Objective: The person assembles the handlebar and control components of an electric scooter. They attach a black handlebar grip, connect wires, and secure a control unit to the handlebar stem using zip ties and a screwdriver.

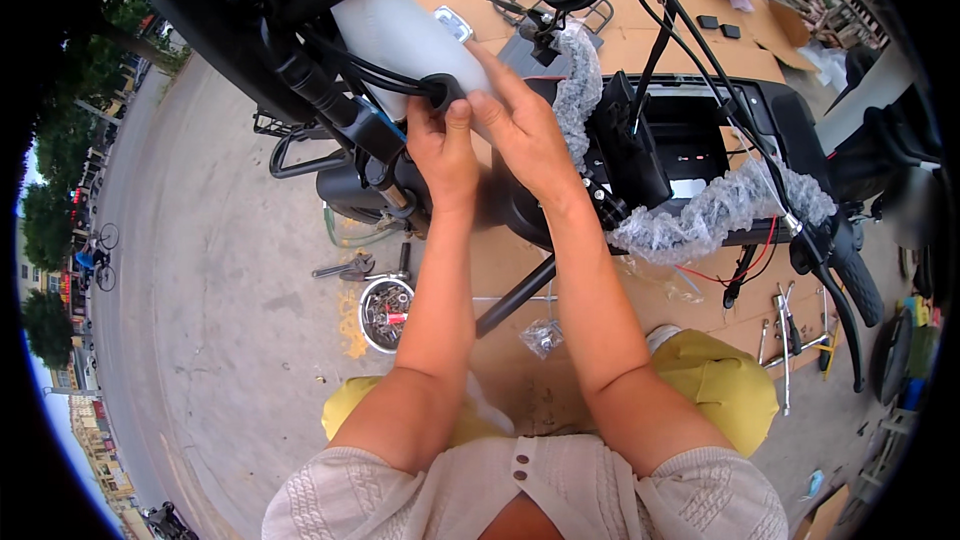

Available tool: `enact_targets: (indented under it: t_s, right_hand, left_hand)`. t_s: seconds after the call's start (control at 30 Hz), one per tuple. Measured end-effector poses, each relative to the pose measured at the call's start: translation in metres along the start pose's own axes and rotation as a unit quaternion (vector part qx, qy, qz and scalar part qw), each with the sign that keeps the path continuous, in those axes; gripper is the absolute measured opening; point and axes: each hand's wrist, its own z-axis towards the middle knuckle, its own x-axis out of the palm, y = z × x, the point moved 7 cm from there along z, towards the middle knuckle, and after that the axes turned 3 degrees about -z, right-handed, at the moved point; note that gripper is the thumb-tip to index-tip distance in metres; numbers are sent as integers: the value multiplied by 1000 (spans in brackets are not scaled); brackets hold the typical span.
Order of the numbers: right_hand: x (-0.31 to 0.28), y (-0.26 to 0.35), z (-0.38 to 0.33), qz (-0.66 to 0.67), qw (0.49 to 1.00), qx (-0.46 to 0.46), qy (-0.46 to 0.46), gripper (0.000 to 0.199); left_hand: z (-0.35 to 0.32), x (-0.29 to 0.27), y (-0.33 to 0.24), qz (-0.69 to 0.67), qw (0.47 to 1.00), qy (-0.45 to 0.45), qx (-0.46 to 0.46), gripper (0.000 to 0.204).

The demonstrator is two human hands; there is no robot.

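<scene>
Outdoors on grey concrete [230, 340], beside a black scooter body [700, 130], the left hand [442, 145] pinches a round black rubber grommet [443, 90] around black cables [350, 65]. The right hand [520, 120] steadies it, fingers closed. Best pressed evenly, cables unpinched.

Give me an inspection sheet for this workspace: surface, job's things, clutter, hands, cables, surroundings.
Surface: flattened cardboard on concrete ground.
Job's things: scooter front with bubble-wrapped handlebar; black grommet on the cable bundle.
Clutter: bowl of screws, pliers, screwdrivers, small bag of hardware.
Hands: left hand pinches the grommet; right hand fingers touch it too.
Cables: black cables run through the grommet; red wire hangs below the handlebar.
Surroundings: street, trees, a bicycle at left.
</scene>
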Motion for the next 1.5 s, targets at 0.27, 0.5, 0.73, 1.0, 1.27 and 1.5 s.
enact_targets:
  t_s: [0.27,0.5,0.73,1.0,1.27,1.5]
  right_hand:
    - [3,1,6,83,994,64,23,53]
    - [3,1,8,43,996,72,-18,50]
    - [4,-3,14,-18,999,36,-22,49]
    - [3,-1,16,17,995,97,-25,43]
    - [5,4,14,30,995,95,-21,43]
    - [9,5,6,75,991,102,-45,47]
  left_hand:
    - [-1,0,2,-15,999,-2,-33,62]
    - [4,-4,9,12,996,56,-69,78]
    - [3,-11,16,58,994,65,-62,69]
    - [-7,-6,38,-179,951,17,-253,43]
    - [-9,0,26,-175,964,24,-200,53]
    - [-5,2,16,-61,993,51,-83,55]
